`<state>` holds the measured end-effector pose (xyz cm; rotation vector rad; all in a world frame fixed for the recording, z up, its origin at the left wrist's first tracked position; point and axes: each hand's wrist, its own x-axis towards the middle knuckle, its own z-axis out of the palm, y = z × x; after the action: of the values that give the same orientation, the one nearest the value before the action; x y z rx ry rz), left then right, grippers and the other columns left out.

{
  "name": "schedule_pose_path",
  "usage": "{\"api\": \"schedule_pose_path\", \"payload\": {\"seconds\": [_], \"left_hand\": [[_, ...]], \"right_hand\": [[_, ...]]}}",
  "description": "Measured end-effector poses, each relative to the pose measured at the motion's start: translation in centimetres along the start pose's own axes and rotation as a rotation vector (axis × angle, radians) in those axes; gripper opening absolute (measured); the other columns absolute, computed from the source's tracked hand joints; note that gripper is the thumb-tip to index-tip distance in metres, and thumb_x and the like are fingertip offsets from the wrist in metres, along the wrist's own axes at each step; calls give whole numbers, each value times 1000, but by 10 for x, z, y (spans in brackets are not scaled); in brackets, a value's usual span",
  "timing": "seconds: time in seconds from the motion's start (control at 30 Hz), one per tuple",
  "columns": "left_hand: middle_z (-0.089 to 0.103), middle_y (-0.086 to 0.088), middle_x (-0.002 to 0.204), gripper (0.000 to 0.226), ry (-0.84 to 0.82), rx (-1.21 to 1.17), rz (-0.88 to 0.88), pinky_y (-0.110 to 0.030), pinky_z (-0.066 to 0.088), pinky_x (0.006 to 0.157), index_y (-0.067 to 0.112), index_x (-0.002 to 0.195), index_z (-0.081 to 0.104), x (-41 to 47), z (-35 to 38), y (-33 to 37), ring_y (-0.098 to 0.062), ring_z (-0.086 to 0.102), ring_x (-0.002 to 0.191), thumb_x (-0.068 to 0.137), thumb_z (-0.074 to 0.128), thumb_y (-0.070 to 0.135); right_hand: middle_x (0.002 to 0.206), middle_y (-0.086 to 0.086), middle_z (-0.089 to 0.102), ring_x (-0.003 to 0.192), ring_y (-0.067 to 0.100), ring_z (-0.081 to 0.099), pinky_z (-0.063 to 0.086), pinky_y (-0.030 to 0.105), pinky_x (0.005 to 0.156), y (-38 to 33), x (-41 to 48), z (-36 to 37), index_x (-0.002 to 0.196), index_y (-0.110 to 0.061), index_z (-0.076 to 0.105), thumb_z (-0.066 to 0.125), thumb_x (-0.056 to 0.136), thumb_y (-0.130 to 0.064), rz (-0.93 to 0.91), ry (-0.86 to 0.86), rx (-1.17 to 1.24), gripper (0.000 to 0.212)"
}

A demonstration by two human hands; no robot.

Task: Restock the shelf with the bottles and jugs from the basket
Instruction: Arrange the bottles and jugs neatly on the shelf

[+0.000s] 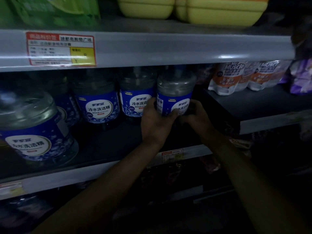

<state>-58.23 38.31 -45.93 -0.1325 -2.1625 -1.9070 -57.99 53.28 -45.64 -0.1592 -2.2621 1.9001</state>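
The clear plastic jug with the blue label (175,93) was upright at the right end of a row of matching jugs (98,102) on the dark middle shelf (109,142). My left hand (155,119) kept a curled grip on its lower left side, my right hand (197,112) on its lower right. White-and-orange cleaner packs (226,78) sat further right.

Clear glossy plastic jug (175,92), paper-labelled

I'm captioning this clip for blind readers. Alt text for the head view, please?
The left hand and right hand grip a clear jug with a blue label at the right end of a row of matching jugs on a dim shelf. Orange-and-white pouches stand further right; yellow tubs sit above.
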Motion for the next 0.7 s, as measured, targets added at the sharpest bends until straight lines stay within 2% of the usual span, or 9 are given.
{"api": "schedule_pose_path", "payload": {"seconds": [0.07,0.13,0.2,0.27,0.33,0.43,0.57,0.7], "left_hand": [[70,9,120,56,-41,-24,-5,-29,58,95,28,120,55,-6,-11,-1,-3,67,108,77,90,24],[70,7,124,58,-75,-60,-24,-26,58,95,26,123,56,-11,-24,-1,-2,67,111,77,91,22],[70,9,119,57,-103,-65,-33,-21,58,93,23,124,58,-14,-36,-1,5,66,106,77,90,19],[69,15,113,54,-131,-51,-35,-17,57,91,20,123,59,-18,-49,-1,13,65,99,78,90,18],[71,10,119,58,-136,-41,-37,-24,59,93,15,128,60,-21,-61,-3,7,67,106,78,90,21],[72,3,126,64,-114,-40,-43,-34,60,95,15,133,59,-25,-79,-7,-6,68,114,78,90,24],[72,1,124,63,-35,-56,-55,-40,60,95,13,130,58,-33,-101,-10,-9,69,114,77,90,22],[73,8,114,46,31,0,-5,-25,61,87,17,117,60,-41,-124,-9,0,70,104,80,88,23]], "right_hand": [[116,-5,70,101,0,69,58,16,74,-1,-8,-5,131,-17,53,87,68,7,-61,-87,-91,75],[107,-19,67,91,-15,66,53,8,71,-1,-18,-7,121,-27,54,91,66,2,-88,-119,-146,72],[105,-19,67,90,-13,67,53,9,70,2,-27,-7,117,-29,56,92,65,1,-91,-119,-134,71],[112,-12,70,100,-2,70,58,16,76,5,-34,-1,127,-24,56,94,62,-3,-74,-110,-129,78],[117,-9,71,104,3,70,60,24,84,6,-39,6,136,-23,54,97,60,-11,-74,-99,-144,88],[113,-15,71,99,0,69,59,27,84,5,-46,17,135,-34,55,99,59,-26,-104,-94,-208,88],[112,-16,71,99,3,69,60,34,86,3,-51,38,136,-39,54,99,55,-39,-130,-99,-255,93],[105,-17,68,90,-4,65,58,26,80,-2,-57,60,133,-38,54,97,60,-40,-154,-111,-280,85]]}}
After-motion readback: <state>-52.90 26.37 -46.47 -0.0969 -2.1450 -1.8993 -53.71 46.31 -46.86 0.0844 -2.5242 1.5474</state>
